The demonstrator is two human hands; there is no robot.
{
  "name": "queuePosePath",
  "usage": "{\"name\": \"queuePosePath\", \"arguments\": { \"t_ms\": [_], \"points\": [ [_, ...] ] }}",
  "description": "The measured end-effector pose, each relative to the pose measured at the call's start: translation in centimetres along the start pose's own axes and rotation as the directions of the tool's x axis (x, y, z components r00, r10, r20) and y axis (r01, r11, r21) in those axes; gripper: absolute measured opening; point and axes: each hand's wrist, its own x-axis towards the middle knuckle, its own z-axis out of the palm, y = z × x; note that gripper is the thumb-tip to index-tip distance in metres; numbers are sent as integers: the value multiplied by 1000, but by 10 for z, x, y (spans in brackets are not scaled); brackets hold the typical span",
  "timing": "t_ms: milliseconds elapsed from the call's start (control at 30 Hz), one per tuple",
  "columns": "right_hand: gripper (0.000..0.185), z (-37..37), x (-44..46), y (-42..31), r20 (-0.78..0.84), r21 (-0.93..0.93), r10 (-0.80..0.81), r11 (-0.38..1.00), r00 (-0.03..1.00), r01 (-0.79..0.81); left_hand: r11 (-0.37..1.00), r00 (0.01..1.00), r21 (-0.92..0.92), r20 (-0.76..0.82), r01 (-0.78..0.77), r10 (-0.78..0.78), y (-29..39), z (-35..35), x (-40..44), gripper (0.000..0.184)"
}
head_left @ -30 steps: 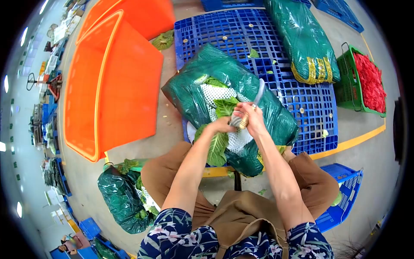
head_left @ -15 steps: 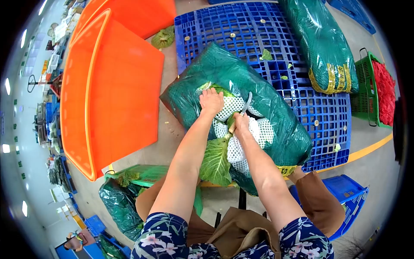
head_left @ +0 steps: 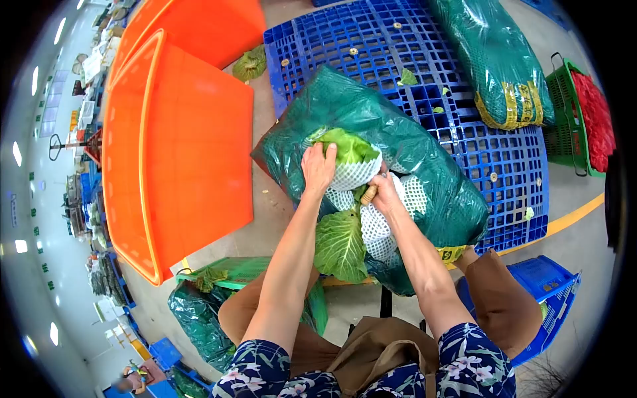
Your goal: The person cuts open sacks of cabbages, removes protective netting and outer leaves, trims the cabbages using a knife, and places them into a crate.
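A green cabbage [head_left: 346,147] in a white foam net sits in the opening of a large green net bag [head_left: 398,126] wrapped in clear film. My left hand [head_left: 320,166] is closed on the cabbage's left side, thumb on top. My right hand [head_left: 385,192] grips a knife by its ribbed wooden handle [head_left: 369,194], close against the lower right of the cabbage. The knife's blade is hidden now. More white foam nets [head_left: 377,233] show below and beside my right hand. A large loose cabbage leaf [head_left: 340,245] hangs over the bag's near edge.
The bag lies on a blue plastic pallet [head_left: 491,152] with leaf scraps. Another filled green bag [head_left: 497,60] lies at far right, near a green crate [head_left: 564,113] of red netting. Orange bins [head_left: 192,146] stand left. A green crate [head_left: 232,266] and blue crate [head_left: 531,282] flank my legs.
The cabbage has risen and tilted, showing more of its green top. My left hand has shifted to its left side. The knife's curved blade, visible before, is out of sight.
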Motion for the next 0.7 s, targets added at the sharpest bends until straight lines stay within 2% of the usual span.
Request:
{"name": "queuePosePath", "arguments": {
  "t_ms": [67, 100, 200, 300, 333, 367, 433, 467, 533, 567, 600, 633, 667, 700],
  "points": [
    [74, 24, -24, -12, 26, 34, -56, 998, 998, 56, 992, 999, -129, -40, -17, 12, 22, -27, -23, 49],
    [73, 35, -35, -20, 48, 49, -76, 996, 996, 73, 954, 998, -296, -50, -38, 25, 26, -35, -33, 47],
    [73, 55, -66, -40, 178, -113, -195, 970, 964, 217, 708, 997, -703, -73, -66, 20, 35, -59, -71, 42],
    [72, 75, -115, -61, 229, -263, -242, 917, 943, 300, 666, 998, -745, 14, -29, 60, 48, -89, -120, 42],
    [72, 77, -132, -66, 231, -300, -251, 901, 940, 314, 633, 989, -763, -50, -129, 142, 53, -93, -134, 45],
    [72, 76, -153, -69, 229, -340, -254, 884, 940, 322, 677, 989, -724, -47, -131, 142, 58, -96, -151, 48],
    [62, 68, -189, -65, 227, -277, -252, 909, 941, 311, 762, 989, -633, -40, -136, 143, 68, -104, -180, 54],
    [61, 59, -203, -59, 182, -247, -257, 922, 949, 297, 757, 993, -645, -33, -109, 115, 69, -103, -190, 65],
    [58, 29, -220, -41, 94, -233, -223, 943, 970, 239, 823, 987, -548, -29, -147, 157, 72, -98, -211, 67],
    [49, 15, -226, -31, 53, -283, -252, 924, 966, 256, 853, 983, -495, -19, -167, 181, 73, -95, -219, 68],
    [42, 0, -230, -25, 40, -397, -202, 895, 978, 202, 870, 975, -468, 66, -156, 210, 63, -81, -219, 83],
    [36, -18, -232, -21, 22, -504, -152, 852, 988, 142, 887, 973, -421, 38, -190, 227, 55, -65, -223, 88],
    [27, -26, -231, -23, -28, -686, -64, 727, 998, 27, 902, 971, -374, 13, -217, 239, 48, -47, -232, 92],
    [27, -33, -227, -21, -135, -775, -7, 624, 991, -101, 914, 968, -325, -10, -242, 252, 40, -32, -239, 97]
  ]
}}
